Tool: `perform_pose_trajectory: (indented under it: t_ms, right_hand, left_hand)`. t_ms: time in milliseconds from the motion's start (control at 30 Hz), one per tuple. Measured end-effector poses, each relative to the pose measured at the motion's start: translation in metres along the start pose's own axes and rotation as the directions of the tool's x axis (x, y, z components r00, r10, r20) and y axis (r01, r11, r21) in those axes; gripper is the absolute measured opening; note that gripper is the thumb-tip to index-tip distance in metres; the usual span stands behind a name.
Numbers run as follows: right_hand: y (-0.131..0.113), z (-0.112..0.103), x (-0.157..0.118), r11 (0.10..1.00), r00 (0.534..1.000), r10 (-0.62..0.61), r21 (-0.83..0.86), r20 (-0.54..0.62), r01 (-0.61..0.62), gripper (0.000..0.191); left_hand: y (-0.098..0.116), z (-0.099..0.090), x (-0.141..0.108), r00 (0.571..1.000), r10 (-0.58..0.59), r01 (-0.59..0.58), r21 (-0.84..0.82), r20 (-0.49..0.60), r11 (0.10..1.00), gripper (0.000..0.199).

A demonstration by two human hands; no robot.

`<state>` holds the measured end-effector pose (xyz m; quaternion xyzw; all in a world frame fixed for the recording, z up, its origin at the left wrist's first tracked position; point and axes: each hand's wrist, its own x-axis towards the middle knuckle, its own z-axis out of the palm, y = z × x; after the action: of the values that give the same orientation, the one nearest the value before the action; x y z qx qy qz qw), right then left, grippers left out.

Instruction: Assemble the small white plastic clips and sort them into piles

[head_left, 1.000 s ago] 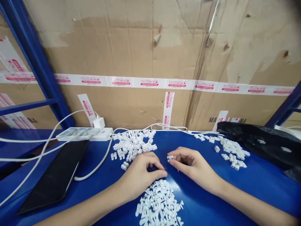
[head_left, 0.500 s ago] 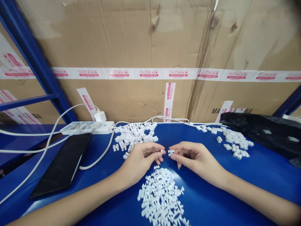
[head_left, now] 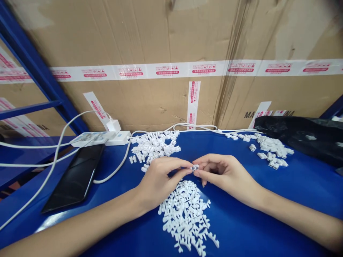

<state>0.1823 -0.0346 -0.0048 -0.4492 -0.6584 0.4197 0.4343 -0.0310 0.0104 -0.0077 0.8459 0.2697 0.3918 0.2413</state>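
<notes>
Block (head_left: 196,166) is pinched by right fingers (head_left: 205,174) and best held steady, its end met by left fingers (head_left: 183,172) whose hold cannot be told.

The left hand (head_left: 160,180) and the right hand (head_left: 227,173) are bare, as are the left wrist (head_left: 138,200) and the right wrist (head_left: 258,194). The left forearm (head_left: 80,231) shows uncovered to the near left corner, the right forearm (head_left: 300,216) to the near right edge. Both are slim and smooth, tapering towards the wrists. The fingers (head_left: 180,163) are slender. The upper arms lie out of view.
</notes>
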Motion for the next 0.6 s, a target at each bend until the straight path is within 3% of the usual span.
perform_pose_trajectory:
  t_ms: [333, 600]
  right_hand:
    - [-0.0032, -0.0008, -0.003, 0.994, 0.998, -0.043, -0.098, 0.037, 0.047, 0.031]
    - [-0.0028, 0.0001, -0.0032, 0.986, 0.997, -0.067, -0.153, 0.029, 0.071, 0.032]
  left_hand:
    - [0.0021, -0.0016, 0.0016, 0.995, 0.098, -0.098, 0.039, 0.017, 0.994, 0.016]
    - [-0.0004, -0.0002, -0.0001, 0.994, 0.105, -0.107, 0.085, 0.025, 0.991, 0.014]
